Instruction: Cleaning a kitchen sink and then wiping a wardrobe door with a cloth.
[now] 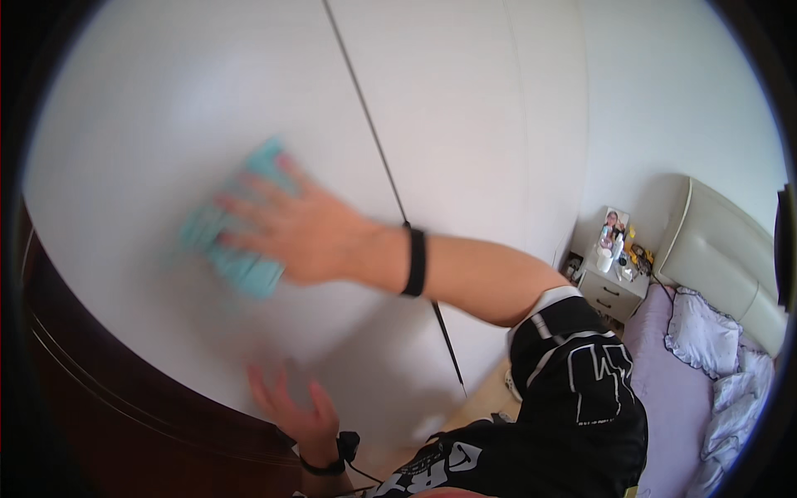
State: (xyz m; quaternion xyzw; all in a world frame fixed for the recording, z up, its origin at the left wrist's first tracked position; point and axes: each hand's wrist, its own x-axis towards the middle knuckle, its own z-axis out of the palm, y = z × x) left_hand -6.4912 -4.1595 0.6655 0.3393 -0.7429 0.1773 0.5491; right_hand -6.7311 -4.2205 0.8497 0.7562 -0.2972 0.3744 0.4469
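My right hand (311,227) lies over a turquoise cloth (252,277), pressing it flat against a large white panel (205,87), which looks like a wardrobe door. Its fingers are spread across the cloth, and both are blurred. A black band (415,260) circles the right wrist. Lower down, my left hand (302,414) holds nothing and has its fingers apart. It is close to the same panel; whether it touches is hard to tell. A black strap with a small device (348,445) sits on the left wrist.
A dark vertical strip (367,112) divides the white panels. Dark brown woodwork (124,398) borders the lower left. To the right, a white nightstand (613,295) bearing bottles and a photo stands beside a bed (666,398) with a padded headboard (716,249) and pillow (703,333).
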